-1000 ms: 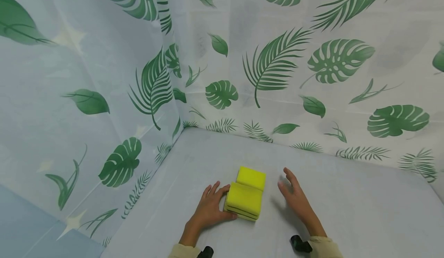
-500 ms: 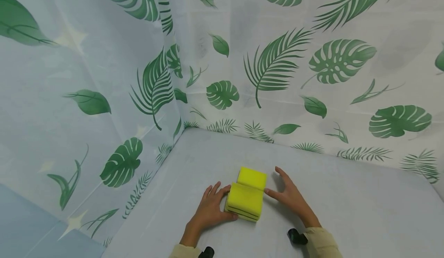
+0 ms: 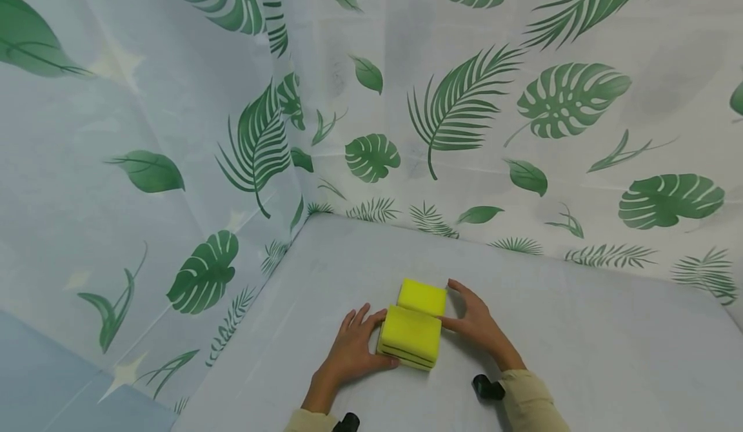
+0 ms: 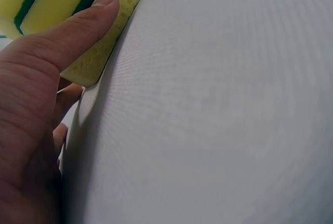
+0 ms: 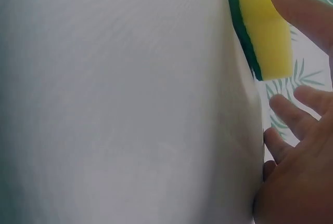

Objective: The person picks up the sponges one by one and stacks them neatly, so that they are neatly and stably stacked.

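Note:
In the head view, a stack of yellow sponges (image 3: 411, 335) with dark green layers lies on the white surface. My left hand (image 3: 350, 349) holds its left side, the thumb across the front and the index finger at the far left corner. Close up, the left thumb (image 4: 86, 29) presses over the stack's layered edge. A single yellow sponge (image 3: 422, 296) lies directly behind the stack, its green side down (image 5: 244, 31). My right hand (image 3: 484, 325) is spread beside it. The right thumb (image 5: 304, 13) overlaps the sponge's side in the right wrist view, while the other fingers stand apart from it.
The white tabletop (image 3: 609, 348) extends to both sides. Leaf-print curtains (image 3: 371, 84) rise behind it and along the left. Black wrist devices (image 3: 487, 388) sit at both cuffs.
My right hand has moved left, from apart on the right to beside the rear sponge, its thumb now at the sponge's near right corner. The left hand and sponges are nearly unchanged.

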A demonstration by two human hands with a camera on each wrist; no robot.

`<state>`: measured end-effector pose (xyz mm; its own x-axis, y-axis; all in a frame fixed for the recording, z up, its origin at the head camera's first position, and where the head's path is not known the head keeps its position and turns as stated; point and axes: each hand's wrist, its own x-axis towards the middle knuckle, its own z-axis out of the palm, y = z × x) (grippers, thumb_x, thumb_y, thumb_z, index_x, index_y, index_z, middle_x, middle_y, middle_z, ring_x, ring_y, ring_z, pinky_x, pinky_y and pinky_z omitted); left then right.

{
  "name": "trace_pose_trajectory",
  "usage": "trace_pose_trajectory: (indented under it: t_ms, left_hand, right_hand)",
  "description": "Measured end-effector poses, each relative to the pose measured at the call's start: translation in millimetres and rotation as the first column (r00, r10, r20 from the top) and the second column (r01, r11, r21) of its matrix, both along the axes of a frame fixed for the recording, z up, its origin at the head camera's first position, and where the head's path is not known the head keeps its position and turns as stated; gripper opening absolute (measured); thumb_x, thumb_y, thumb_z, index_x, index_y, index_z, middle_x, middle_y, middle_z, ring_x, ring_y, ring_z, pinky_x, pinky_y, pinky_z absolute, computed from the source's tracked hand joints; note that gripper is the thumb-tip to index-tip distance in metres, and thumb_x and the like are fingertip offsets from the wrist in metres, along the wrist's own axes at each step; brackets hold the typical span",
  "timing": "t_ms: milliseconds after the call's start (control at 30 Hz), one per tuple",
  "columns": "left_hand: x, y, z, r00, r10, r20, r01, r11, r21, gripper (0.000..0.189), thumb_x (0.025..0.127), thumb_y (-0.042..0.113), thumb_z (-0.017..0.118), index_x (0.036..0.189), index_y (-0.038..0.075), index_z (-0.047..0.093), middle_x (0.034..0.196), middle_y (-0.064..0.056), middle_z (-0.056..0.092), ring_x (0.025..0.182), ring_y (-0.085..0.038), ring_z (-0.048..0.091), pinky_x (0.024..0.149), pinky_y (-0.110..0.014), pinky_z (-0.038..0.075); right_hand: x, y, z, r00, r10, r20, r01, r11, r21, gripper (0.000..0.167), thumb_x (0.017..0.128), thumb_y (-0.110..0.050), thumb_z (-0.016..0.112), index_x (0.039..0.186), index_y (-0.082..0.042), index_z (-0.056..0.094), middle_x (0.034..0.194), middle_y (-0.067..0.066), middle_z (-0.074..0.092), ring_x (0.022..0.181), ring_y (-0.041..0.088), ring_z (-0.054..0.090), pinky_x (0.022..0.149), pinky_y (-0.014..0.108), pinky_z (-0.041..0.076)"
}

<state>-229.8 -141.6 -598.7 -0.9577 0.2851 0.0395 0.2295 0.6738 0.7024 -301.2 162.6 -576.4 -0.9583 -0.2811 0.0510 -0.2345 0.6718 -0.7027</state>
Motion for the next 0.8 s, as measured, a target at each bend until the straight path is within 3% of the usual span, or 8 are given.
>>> trace_pose_trajectory:
  t_ms: [133,300,433,633,800]
  left_hand:
    - [0.1,-0.2,0.6,1.000,-0.006,-0.005,0.006,1.000,-0.003,0.100,0.078,0.060,0.090,0.160,0.022,0.049,0.166,-0.006,0.046,0.161,-0.030,0.023,0.131,-0.055,0.011]
    - [1.6,-0.2,3.0,1.000,-0.008,-0.004,0.008,1.000,0.002,0.098,0.078,0.059,0.090,0.160,0.022,0.050,0.166,-0.007,0.046,0.161,-0.031,0.023,0.131,-0.055,0.011]
    - [1.8,-0.3,2.8,1.000,-0.015,-0.015,0.015,1.000,-0.009,0.098,0.079,0.059,0.090,0.160,0.022,0.049,0.166,-0.008,0.046,0.160,-0.032,0.024,0.131,-0.055,0.012]
    - [1.8,0.1,3.4,0.999,-0.021,-0.029,0.021,1.000,-0.011,0.098,0.079,0.058,0.090,0.160,0.021,0.050,0.165,-0.007,0.048,0.160,-0.032,0.026,0.131,-0.056,0.012]
    - [2.0,-0.4,3.9,0.999,-0.021,-0.036,0.021,1.000,-0.012,0.098,0.079,0.058,0.090,0.159,0.021,0.050,0.164,-0.008,0.048,0.160,-0.033,0.026,0.130,-0.057,0.013]
  right_hand:
    - [-0.7,0.5,-1.8,0.999,0.019,-0.035,-0.017,0.998,0.052,0.093,0.088,-0.043,0.087,0.158,0.003,0.045,0.161,0.029,0.044,0.152,0.053,0.031,0.123,0.072,0.023]
    - [-0.8,-1.1,-3.9,1.000,0.001,-0.007,0.000,0.995,0.099,0.091,0.088,-0.046,0.086,0.156,0.001,0.048,0.161,0.030,0.043,0.154,0.053,0.026,0.124,0.073,0.017]
    - [0.9,-2.4,-3.0,1.000,-0.009,0.001,0.009,0.997,0.081,0.086,0.089,-0.043,0.086,0.154,0.001,0.050,0.160,0.029,0.046,0.154,0.052,0.027,0.125,0.073,0.014]
    - [3.9,-2.9,-0.2,1.000,-0.022,-0.011,0.022,0.999,0.023,0.080,0.092,-0.042,0.084,0.151,0.002,0.052,0.151,0.024,0.056,0.148,0.049,0.039,0.123,0.071,0.024]
    - [5.5,-3.1,2.2,0.999,-0.037,0.024,0.037,0.999,-0.015,0.082,0.094,-0.046,0.082,0.153,0.000,0.050,0.151,0.023,0.055,0.148,0.048,0.040,0.122,0.071,0.028]
